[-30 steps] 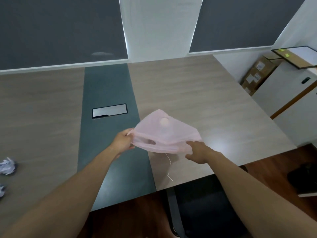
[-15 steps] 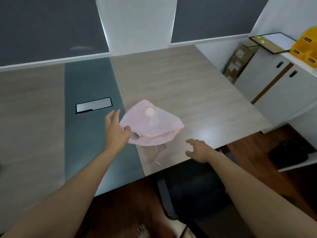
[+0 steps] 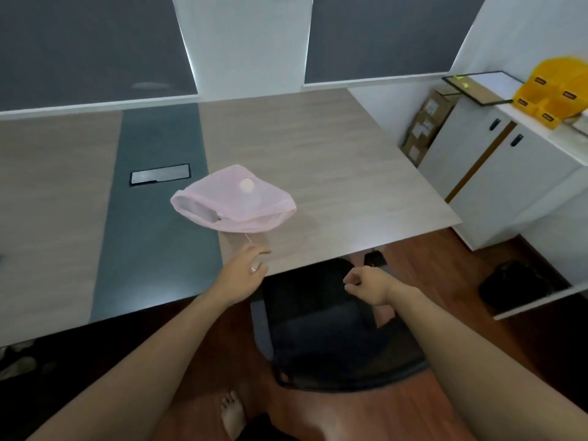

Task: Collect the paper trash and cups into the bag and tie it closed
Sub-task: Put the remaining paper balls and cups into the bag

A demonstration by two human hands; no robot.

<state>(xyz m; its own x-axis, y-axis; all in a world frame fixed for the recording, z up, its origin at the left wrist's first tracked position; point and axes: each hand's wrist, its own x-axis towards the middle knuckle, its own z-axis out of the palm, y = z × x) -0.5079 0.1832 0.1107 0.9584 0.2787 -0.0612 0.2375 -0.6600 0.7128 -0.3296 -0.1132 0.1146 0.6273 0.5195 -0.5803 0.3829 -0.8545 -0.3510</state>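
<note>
The pink bag [image 3: 234,200] lies crumpled on the pale wood surface [image 3: 334,173] at the middle of the frame. Its mouth gapes toward the lower left, a small round pale spot shows on its top, and a thin thread trails from its near edge toward the viewer. Neither hand touches the bag.

Just below it, the left hand [image 3: 245,265] hangs over the near edge of the surface beside the thread. It is blurred, so I cannot tell whether its fingers pinch the thread or hold nothing. The right hand [image 3: 366,284], lower and to the right, hangs over a black chair [image 3: 334,329] with its fingers loosely curled and holding nothing.

Left of the bag, a dark grey strip [image 3: 152,218] runs through the surface, with a cable hatch [image 3: 160,175] set into it.

At the right of the frame stands a white cabinet [image 3: 509,173] carrying yellow bins [image 3: 560,93] and a framed board [image 3: 480,87]. Cardboard boxes [image 3: 426,128] are stacked beside the cabinet, and a black bag [image 3: 515,284] sits on the floor. A bare foot [image 3: 232,412] shows at the bottom centre.
</note>
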